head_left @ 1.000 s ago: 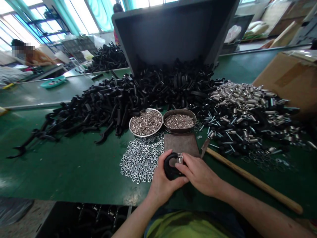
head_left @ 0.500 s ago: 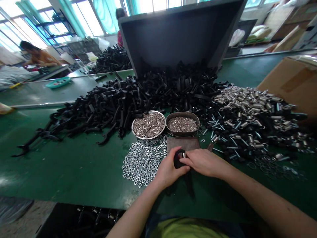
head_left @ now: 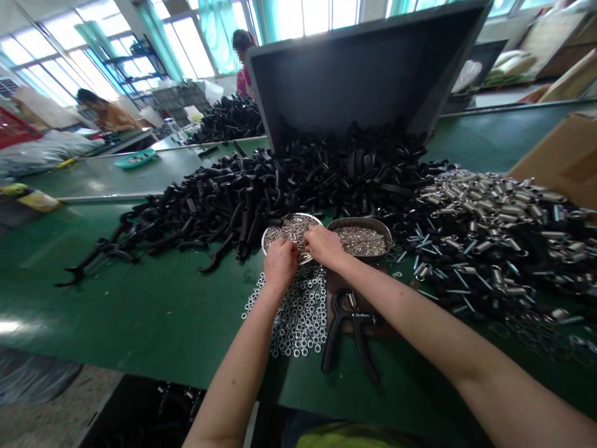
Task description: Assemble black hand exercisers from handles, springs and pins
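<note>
Indoors, near bright windows (head_left: 191, 53), a shiny green table (head_left: 172, 317) holds a round white-rimmed bowl (head_left: 263, 241) of thin silver metal pins (head_left: 283, 231). Beside it, an oval metal tin (head_left: 390, 241) has tiny silver bits (head_left: 359, 241). Left hand (head_left: 280, 264) and right hand (head_left: 324, 246) are side by side at the bowl, fingers bent; I can't tell what they grip. A black two-legged tool (head_left: 347, 316) lies below the tin.

Free tabletop (head_left: 177, 323) leftward, black heap (head_left: 321, 168) blocking beyond pin dish (head_left: 263, 244)
</note>
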{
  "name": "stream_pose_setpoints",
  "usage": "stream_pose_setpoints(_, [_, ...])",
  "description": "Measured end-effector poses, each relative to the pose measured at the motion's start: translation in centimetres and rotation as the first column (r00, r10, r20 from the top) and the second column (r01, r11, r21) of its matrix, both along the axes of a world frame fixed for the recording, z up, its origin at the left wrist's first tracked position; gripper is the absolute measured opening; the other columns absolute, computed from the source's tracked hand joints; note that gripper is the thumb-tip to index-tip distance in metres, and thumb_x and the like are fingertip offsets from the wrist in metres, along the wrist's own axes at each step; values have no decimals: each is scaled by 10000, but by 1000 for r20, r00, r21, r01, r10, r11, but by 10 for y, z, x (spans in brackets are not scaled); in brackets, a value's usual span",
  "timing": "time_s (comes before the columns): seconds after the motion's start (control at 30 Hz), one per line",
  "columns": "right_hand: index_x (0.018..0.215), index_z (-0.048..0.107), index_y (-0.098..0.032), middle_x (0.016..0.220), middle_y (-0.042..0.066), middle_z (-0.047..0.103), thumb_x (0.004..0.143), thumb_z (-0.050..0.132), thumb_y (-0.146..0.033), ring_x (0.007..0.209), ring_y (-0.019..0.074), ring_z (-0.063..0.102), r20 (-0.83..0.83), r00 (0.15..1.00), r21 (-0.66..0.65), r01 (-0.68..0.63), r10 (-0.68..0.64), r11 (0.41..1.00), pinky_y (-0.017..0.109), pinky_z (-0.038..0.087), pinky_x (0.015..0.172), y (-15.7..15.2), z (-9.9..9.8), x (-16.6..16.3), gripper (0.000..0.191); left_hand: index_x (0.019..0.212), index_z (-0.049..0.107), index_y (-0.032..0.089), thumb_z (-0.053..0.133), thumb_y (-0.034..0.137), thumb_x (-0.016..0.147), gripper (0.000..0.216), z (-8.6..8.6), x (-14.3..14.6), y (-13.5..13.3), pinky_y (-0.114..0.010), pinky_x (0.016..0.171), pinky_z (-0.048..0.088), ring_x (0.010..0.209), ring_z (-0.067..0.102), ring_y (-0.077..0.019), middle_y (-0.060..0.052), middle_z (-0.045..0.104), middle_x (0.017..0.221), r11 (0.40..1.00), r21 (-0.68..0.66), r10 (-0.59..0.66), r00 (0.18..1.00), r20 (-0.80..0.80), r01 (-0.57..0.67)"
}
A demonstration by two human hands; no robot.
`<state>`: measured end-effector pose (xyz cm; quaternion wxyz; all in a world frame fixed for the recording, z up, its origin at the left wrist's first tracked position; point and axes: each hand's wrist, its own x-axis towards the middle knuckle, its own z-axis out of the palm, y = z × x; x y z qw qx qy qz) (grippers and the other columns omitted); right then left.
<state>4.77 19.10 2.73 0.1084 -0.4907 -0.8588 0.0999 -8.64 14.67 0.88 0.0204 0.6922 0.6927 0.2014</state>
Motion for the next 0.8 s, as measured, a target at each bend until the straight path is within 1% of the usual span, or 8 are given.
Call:
stream_pose_setpoints(0.13, [848, 636, -181, 980, 79, 638, 823, 532, -193, 966, 208, 555, -78, 997, -21, 15, -16, 1000, 289, 418, 754, 4, -6, 3, 107, 758, 635, 181, 532, 188, 786, 107, 3, -1, 1, -290, 749, 436, 845, 571, -191, -57, 616, 866, 1000, 25, -1, 999, 46, 0])
stream_pose_setpoints(0.23, [887, 617, -172, 921, 72, 651, 832, 534, -223, 884, 197, 575, -153, 987, -47, 37, -44, 998, 292, 406, 747, 5, -5, 8, 112, 783, 605, 178, 503, 184, 775, 102, 6, -4, 2, -277, 712, 442, 751, 583, -160, -32, 637, 822, 997, 73, -2, 966, 258, -18])
stream_pose_setpoints(0.27, [911, 610, -166, 899, 69, 656, 842, 522, -226, 856, 191, 579, -181, 982, -57, 44, -54, 997, 291, 403, 739, 4, -3, 10, 127, 790, 589, 179, 491, 182, 772, 100, 6, -5, 1, -269, 684, 446, 702, 583, -146, -20, 644, 809, 997, 76, 0, 928, 373, -31])
stream_pose_setpoints(0.33, [945, 602, -157, 881, 58, 664, 859, 500, -226, 822, 170, 581, -241, 969, -75, 45, -62, 996, 277, 399, 733, -2, 4, 18, 150, 790, 544, 181, 471, 191, 773, 75, 7, -4, -2, -250, 610, 446, 608, 574, -122, 0, 644, 774, 997, 48, 14, 801, 599, -52])
stream_pose_setpoints(0.43, [909, 624, -160, 901, 35, 670, 874, 484, -240, 822, 134, 580, -315, 948, -98, 2, -33, 995, 242, 397, 741, -20, 13, 42, 165, 773, 468, 189, 478, 245, 796, 62, 5, -1, -18, -228, 532, 430, 511, 545, -104, 40, 583, 636, 1000, -5, 17, 603, 798, -22])
stream_pose_setpoints(0.57, [831, 659, -155, 860, 35, 671, 871, 476, -244, 786, 131, 584, -352, 936, -203, -54, -21, 978, 247, 403, 726, -56, 12, 83, 207, 783, 492, 180, 536, 342, 811, 170, 1, 10, -60, -213, 493, 416, 464, 500, -85, 72, 498, 559, 980, -120, 32, 473, 881, 158])
stream_pose_setpoints(0.7, [887, 634, -154, 834, 28, 663, 855, 450, -193, 693, 116, 583, -299, 953, -368, -61, -56, 928, 239, 408, 662, -80, -2, 107, 191, 784, 643, 143, 644, 334, 732, 198, -5, 28, -100, -206, 481, 416, 491, 506, -84, 28, 578, 599, 900, -302, 136, 456, 879, 314])
stream_pose_setpoints(0.8, [972, 563, -161, 806, 11, 659, 844, 445, -172, 691, 111, 590, -213, 976, -359, -35, -46, 933, 217, 405, 634, -84, -9, 109, 175, 833, 691, 143, 647, 277, 712, 186, -10, 40, -113, -235, 552, 476, 576, 574, -117, -8, 645, 661, 861, -354, 176, 440, 881, 364])
